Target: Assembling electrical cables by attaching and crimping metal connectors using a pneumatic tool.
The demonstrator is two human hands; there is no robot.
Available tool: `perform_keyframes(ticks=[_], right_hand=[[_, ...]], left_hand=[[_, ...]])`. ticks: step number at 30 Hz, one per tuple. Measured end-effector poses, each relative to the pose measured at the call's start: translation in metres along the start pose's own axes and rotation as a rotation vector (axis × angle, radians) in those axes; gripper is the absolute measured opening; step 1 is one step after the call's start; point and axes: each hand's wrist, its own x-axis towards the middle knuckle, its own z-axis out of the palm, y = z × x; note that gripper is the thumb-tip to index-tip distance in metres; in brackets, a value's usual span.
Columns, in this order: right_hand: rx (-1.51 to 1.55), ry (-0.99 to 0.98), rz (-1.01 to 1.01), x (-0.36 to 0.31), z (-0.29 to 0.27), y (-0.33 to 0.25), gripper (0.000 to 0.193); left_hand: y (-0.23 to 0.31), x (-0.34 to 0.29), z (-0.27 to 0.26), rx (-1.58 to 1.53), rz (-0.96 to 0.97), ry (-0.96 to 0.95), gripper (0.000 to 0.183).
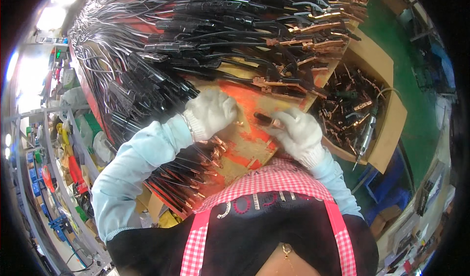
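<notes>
My left hand (210, 113), in a white knitted glove, is closed above the worktable (247, 151). A small copper-coloured tip (239, 123) shows beside its fingers; the rest of what it holds is hidden. To its right, my right hand (297, 131), gloved alike, pinches a short black tubular piece (263, 118) that points left. The two hands are apart. Just beyond them lie black cables (210, 70) with copper-coloured jaw-like metal parts (276, 83) at their right ends. More cables with bare copper ends (215, 151) lie below my left hand.
At the right, an open cardboard box (394, 121) holds loose copper and black parts and a silver pen-shaped power screwdriver (368, 135) with a thin bit. Thin grey wires (93, 24) are heaped far left. Shelves (44, 112) with goods stand left, beyond the table's edge.
</notes>
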Motion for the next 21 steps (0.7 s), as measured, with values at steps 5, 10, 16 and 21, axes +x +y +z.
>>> perform_keyframes(ticks=[5, 10, 16, 21], right_hand=[[0.044, 0.142, 0.054, 0.007, 0.003, 0.007, 0.031], [-0.07, 0.047, -0.02, 0.025, 0.01, -0.005, 0.029], [-0.077, 0.052, -0.043, 0.039, 0.019, -0.017, 0.027], [-0.113, -0.017, 0.005, 0.043, 0.021, -0.021, 0.03]], left_hand=[[-0.004, 0.007, -0.023, -0.556, -0.402, 0.115, 0.014], [-0.007, 0.011, -0.03, -0.745, -0.3, 0.047, 0.027], [-0.009, 0.009, -0.021, -0.882, -0.252, 0.081, 0.022], [-0.008, 0.007, -0.019, -0.831, -0.239, 0.09, 0.022]])
